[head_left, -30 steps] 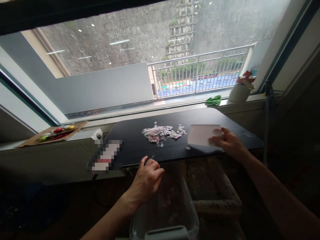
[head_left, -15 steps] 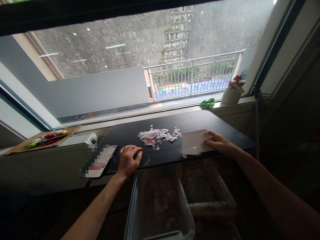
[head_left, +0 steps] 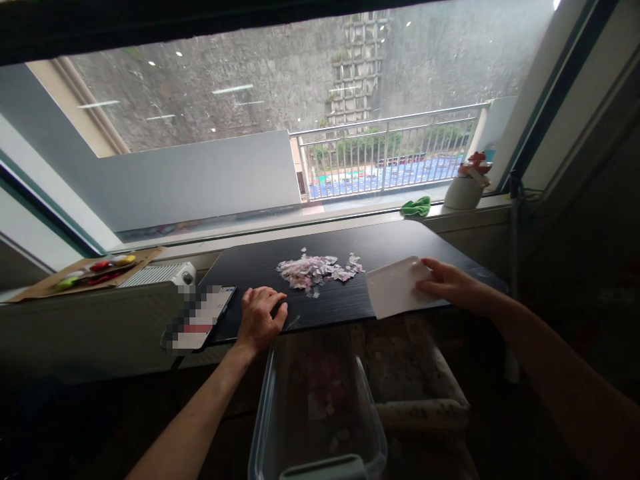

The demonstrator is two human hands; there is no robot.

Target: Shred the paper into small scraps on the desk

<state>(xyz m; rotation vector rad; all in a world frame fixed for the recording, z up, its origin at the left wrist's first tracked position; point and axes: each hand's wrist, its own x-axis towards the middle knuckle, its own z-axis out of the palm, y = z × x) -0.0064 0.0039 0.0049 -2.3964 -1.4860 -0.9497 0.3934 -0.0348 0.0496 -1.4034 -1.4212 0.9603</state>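
Card-like rectangular white sheet (head_left: 393, 290), flat and fairly stiff, is at the right part of a black wood-grained tabletop (head_left: 395, 238), its lower edge near the front rim; whether it touches the surface cannot be told. The right hand (head_left: 449, 283) pinches it by its right side. Just left of the sheet lies a loose heap of small white-and-pink paper scraps (head_left: 307, 270). Nearer, the left hand (head_left: 262, 315) rests at the table's front edge, fingers loosely bent, thumb apart from the forefinger. Beside it, on the left end, lies a flat phone-like device (head_left: 217, 310), partly blurred. Below the front edge stands a clear plastic bin (head_left: 257, 427) with more scraps inside. Beyond the table, on the windowsill, sit a crumpled green cloth (head_left: 416, 207) and a whitish bottle with a red top (head_left: 464, 192).
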